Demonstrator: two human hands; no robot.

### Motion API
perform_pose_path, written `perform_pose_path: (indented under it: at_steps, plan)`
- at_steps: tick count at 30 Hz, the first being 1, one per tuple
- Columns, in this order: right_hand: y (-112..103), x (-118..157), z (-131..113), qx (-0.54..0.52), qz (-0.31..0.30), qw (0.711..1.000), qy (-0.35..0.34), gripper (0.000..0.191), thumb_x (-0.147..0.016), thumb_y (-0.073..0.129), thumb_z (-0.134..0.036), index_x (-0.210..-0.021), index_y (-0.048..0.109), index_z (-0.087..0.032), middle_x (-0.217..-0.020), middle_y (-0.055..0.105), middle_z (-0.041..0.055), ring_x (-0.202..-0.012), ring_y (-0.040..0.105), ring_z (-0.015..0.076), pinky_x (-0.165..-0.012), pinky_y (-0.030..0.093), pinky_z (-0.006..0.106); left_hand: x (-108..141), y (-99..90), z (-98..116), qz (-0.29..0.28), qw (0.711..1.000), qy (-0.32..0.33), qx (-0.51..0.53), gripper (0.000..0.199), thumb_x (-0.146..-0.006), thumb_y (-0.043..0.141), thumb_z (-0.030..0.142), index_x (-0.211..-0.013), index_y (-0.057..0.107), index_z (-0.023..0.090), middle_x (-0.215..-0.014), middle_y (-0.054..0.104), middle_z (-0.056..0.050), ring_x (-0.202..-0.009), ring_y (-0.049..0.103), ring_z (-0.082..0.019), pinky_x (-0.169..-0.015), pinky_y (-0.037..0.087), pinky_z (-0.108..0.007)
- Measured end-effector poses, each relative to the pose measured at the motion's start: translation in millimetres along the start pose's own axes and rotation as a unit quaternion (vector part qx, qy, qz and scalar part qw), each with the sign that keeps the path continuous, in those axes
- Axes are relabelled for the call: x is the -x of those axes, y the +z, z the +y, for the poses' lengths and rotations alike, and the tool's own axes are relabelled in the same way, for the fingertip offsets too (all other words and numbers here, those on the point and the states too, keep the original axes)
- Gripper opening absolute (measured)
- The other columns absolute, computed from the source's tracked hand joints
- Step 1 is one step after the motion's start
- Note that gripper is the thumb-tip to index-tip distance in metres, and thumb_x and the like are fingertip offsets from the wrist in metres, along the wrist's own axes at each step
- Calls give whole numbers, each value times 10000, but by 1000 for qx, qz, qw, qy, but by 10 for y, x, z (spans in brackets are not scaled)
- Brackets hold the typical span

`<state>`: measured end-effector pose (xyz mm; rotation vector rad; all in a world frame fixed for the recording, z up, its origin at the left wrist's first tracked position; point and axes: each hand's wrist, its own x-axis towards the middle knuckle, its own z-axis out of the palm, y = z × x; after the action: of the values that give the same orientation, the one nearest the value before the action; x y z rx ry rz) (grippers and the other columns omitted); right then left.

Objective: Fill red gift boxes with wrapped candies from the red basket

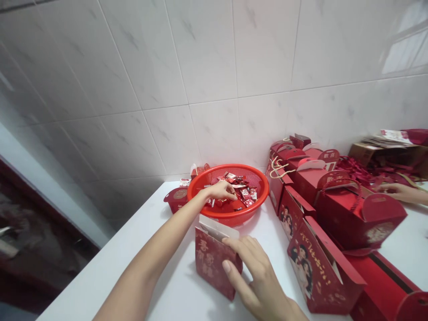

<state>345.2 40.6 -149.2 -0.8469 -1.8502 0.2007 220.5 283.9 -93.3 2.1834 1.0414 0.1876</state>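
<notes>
My left hand reaches into a red plastic basket, its fingers curled down among small wrapped candies; whatever lies between the fingertips is hidden. Just in front of the basket, a small dark-red gift box with gold characters stands on the white table, its pale top flap raised. My right hand grips that box by its right side, thumb on the front face and fingers at the top edge.
Rows of red gift boxes, some with rope handles, fill the right side. Another red box is left of the basket. Another person's hand is at far right, near a cardboard box. A tiled wall stands behind.
</notes>
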Motion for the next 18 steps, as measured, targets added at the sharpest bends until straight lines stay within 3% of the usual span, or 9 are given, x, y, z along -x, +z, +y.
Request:
perform_pose_path:
  at_steps: [5,12,15,18]
  plan:
    - [-1,14,-5,-16,4,1000,16,182,-974,506,-198,-1153,529,-217,-929,628,43,-816,558,211,-717,453,324,170,-21,59,91,991,56,82,430,-606,822,486,-777,619,148,-764,610,-9,-728,570,-165,-663,439,-276]
    - [46,24,-22,-18,17,999,38,29,-982,496,-208,-961,481,-222,-834,566,12,-757,552,182,-670,438,280,543,-42,209,137,973,91,159,365,-707,775,448,-852,658,135,-792,641,-24,-739,606,-167,-694,479,-294]
    - [58,16,-26,-22,30,998,53,113,-974,522,-215,-897,441,-227,-790,528,-10,-699,536,156,-624,425,249,781,-87,397,138,967,106,186,332,-724,794,418,-846,674,134,-791,660,-27,-716,617,-153,-662,486,-273]
    - [66,11,-25,-19,34,997,61,126,-959,552,-226,-907,437,-228,-794,525,-11,-698,543,153,-609,426,241,1085,-140,655,83,971,137,175,298,-731,809,391,-794,677,131,-756,662,-18,-676,608,-136,-636,481,-253]
